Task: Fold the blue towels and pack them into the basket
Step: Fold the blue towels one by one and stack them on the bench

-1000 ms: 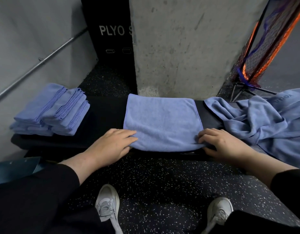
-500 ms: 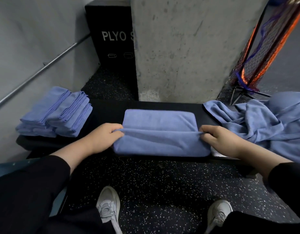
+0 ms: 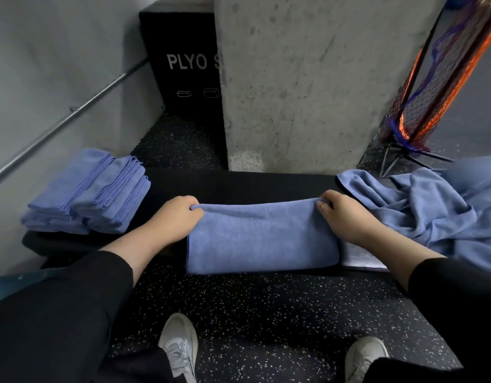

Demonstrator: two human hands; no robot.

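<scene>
Dim, even indoor light with soft shadows; the concrete pillar (image 3: 308, 78) catches the most light. Wide-angle bending tilts lines away from it; detail stays mostly sharp.

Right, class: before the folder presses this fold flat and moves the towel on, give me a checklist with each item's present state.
1. Left hand grips the towel's far left corner: ok.
2. Right hand grips the far right corner: ok.
3. Towel being folded lies on the black bench, edges roughly even: ok.
4. Space beside the stack of folded towels: ok.
5. Heap of unfolded towels kept clear of the fold: ok.
6. Basket within reach: cannot tell, none in view.
</scene>
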